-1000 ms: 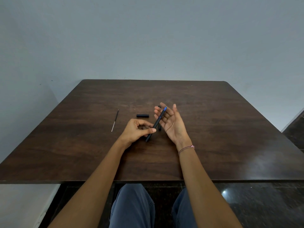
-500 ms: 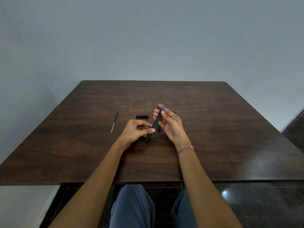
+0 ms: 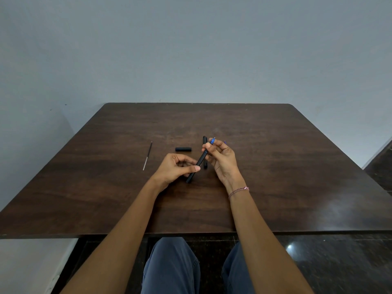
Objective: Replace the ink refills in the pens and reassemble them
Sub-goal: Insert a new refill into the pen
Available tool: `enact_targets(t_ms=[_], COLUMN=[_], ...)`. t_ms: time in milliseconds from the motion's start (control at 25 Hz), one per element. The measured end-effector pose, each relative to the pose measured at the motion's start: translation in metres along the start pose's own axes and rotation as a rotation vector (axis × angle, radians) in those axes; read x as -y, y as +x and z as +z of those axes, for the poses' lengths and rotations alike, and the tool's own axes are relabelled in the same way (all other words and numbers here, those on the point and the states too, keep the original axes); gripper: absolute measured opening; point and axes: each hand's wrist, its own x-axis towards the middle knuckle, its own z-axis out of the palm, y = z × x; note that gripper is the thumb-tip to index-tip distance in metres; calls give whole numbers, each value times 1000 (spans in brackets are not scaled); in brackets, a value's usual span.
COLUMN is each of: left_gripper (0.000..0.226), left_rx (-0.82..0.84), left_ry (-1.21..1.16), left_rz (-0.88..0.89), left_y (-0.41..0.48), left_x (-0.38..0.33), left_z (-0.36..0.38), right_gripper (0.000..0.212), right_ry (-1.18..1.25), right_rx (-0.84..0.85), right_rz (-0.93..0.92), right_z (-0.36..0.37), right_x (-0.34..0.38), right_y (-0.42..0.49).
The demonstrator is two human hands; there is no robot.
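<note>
Both hands hold one black pen [image 3: 199, 162] above the middle of the brown table [image 3: 275, 166]. The pen slants from lower left to upper right and has a blue tip section. My left hand [image 3: 175, 168] pinches its lower end between thumb and fingers. My right hand [image 3: 221, 158] has its fingers curled round the blue tip end. A second black pen [image 3: 205, 143] lies on the table behind them, partly hidden. A black cap [image 3: 183, 149] lies to the left of it. A thin ink refill [image 3: 147, 155] lies farther left.
A small blue piece [image 3: 225, 142] shows just past my right fingers; I cannot tell what it is. The table's front edge is near my knees. A grey wall stands behind the table, and dark floor shows at the right.
My right hand has gone from open and flat under the pen to fingers curled round its blue tip end. The left hand and the pen have barely moved.
</note>
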Motion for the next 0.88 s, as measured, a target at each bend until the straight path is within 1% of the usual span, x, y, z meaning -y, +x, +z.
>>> enact_targets(t_ms=[40,80,160,240,360,440,680,880], left_gripper=[13,13,12,11,12,12,12,12], left_rx=[-6,-13,-22,-20,-5,4,13,31], left_ry=[-21,-45,-73,-84,-83,-80,-66,-56], left_rz=[3,8,18,23,23,25,10,10], left_y=[0,0,0,0,0,0,1,1], left_x=[0,0,1,1,1,1,1,1], left_z=[-1,-1,-2,-2,-3,-3,-3,-2], right_gripper=[16,18,29,34,35,34,28,21], right_ry=[29,70,161,213,220,202,137,73], right_rx=[23,54,124,194,277,303,223,79], right_rz=[14,31,65,85,122,132,78,73], right_z=[0,0,-1,-1,0,1,0,-1], right_x=[1,2,6,8,6,6,4,4], right_y=[0,-1,-1,-3,-4,-5,-5,-2])
